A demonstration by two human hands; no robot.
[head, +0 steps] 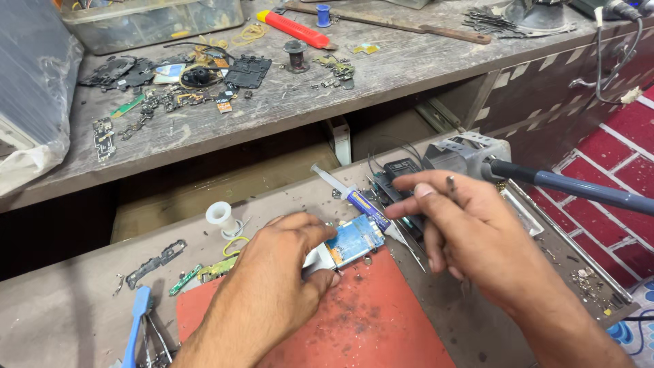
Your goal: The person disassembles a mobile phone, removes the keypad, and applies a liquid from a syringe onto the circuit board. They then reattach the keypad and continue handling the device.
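The small blue circuit board [353, 242] lay at the upper edge of the red work mat [368, 320], on the lower tabletop [61, 307] nearest the person. The left hand [272, 279] pressed down on its near end, fingers curled over a pale piece beside it, a grip closed enough to pin the board flat so it would not slide under a tool. The right hand [463, 232] hovered just beyond the board's far end with its fingers loosely spread; a thin dark tip showed above the knuckles, possibly the end of a soldering iron, though the hand hid how it was held, so its grip could not be read.

A syringe with a blue label [351, 196] lay slanted just behind the board, within easy reach. To the left sat a white spool [220, 216], yellow rubber bands [235, 245] and a green strip of board [185, 279], and a blue-handled tool [136, 324] lay by the mat's left edge. A grey metal holder with a blue cable [579, 189] stood to the right. The upper shelf [409, 68] carried scattered phone parts, a red utility knife [296, 29] and a clear plastic box [150, 20].
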